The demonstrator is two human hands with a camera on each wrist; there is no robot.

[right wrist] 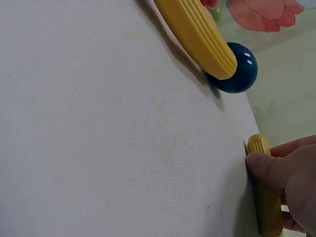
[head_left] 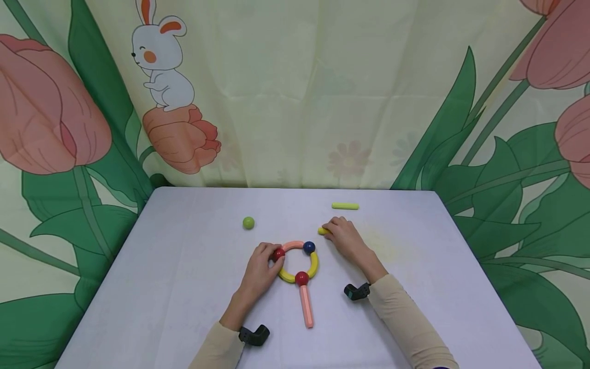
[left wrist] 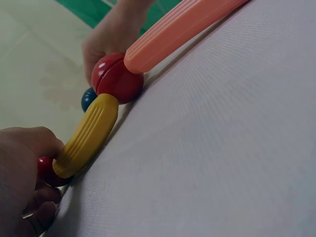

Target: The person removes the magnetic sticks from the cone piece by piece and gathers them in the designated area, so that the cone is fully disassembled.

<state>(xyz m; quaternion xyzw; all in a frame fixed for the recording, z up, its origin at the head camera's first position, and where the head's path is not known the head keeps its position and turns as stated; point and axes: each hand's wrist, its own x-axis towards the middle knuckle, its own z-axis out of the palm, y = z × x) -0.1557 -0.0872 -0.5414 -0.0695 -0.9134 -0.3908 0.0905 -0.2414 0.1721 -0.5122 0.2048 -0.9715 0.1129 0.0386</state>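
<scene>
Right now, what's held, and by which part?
The left grip holds the ring at its left red ball; the right grip pinches a yellow stick near its end closest to the blue ball.

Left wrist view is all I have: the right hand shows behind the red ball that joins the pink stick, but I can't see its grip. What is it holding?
Observer: In the right wrist view, the right hand pinches a yellow piece.
Operator: Is that joined to any ball?
Observer: Not to the blue ball: the right wrist view shows a gap between them.
Operator: Anything loose past that hand?
Observer: Yes, the head view shows a lime stick lying beyond it.
</scene>
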